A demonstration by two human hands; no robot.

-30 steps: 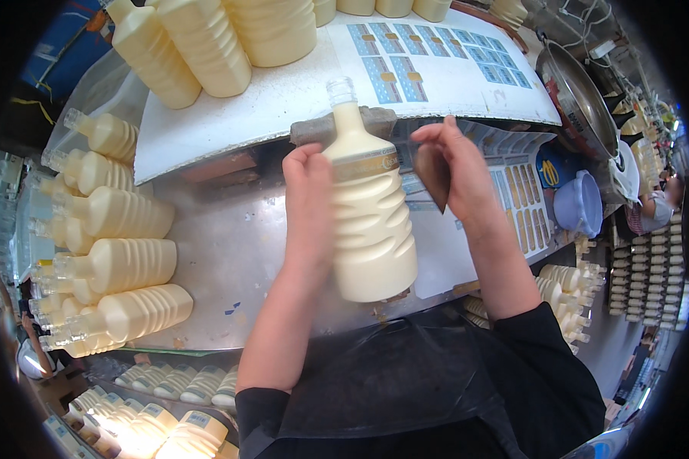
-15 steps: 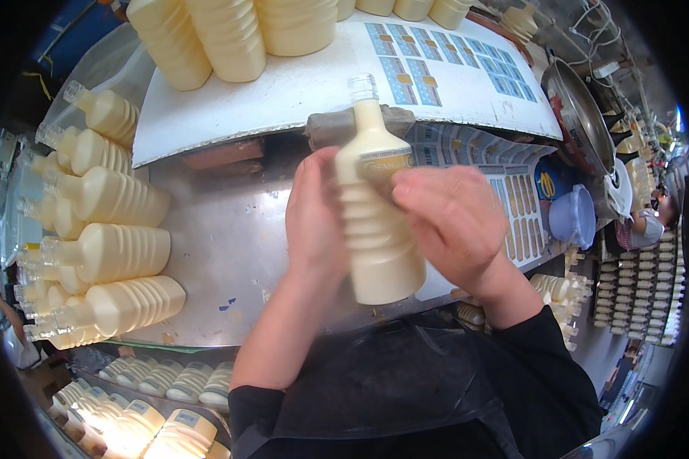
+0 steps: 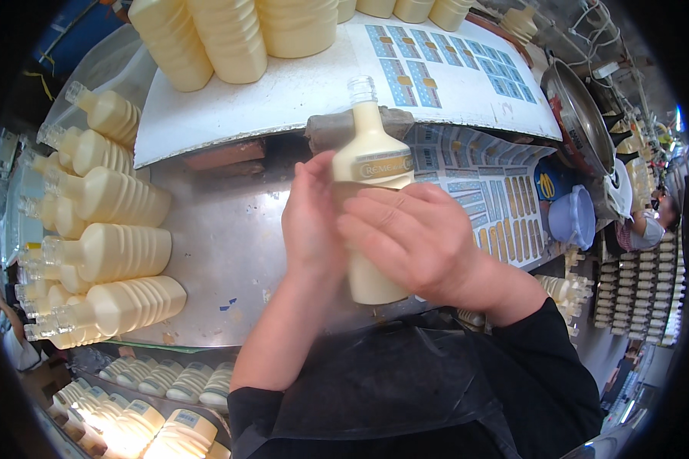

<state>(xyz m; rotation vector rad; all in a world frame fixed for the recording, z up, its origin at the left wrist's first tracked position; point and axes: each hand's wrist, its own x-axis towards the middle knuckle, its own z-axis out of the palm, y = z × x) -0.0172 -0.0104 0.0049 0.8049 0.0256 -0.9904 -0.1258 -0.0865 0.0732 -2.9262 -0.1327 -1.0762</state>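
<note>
A cream-coloured bottle (image 3: 369,147) with a clear threaded neck lies in front of me, its neck end over a grey padded block (image 3: 337,131). Across its shoulder sits a gold label (image 3: 383,167). Against the bottle's left side my left hand (image 3: 311,218) is cupped, holding it, with some fingers hidden behind. My right hand (image 3: 413,237) lies over the ribbed middle of the bottle, fingers stretched out nearly flat, and covers part of that surface.
Several similar bottles (image 3: 126,252) lie stacked at left; others stand on the white board (image 3: 283,99). Label sheets (image 3: 417,65) lie on the board and below it at right. A lilac bucket (image 3: 572,218) and a round metal pan (image 3: 582,107) are further right. Another person (image 3: 647,227) is at far right.
My right hand has moved left and slightly down from the label onto the bottle's ribs, its fingers straightening. The gold label now shows uncovered. My left hand stays at the bottle's side.
</note>
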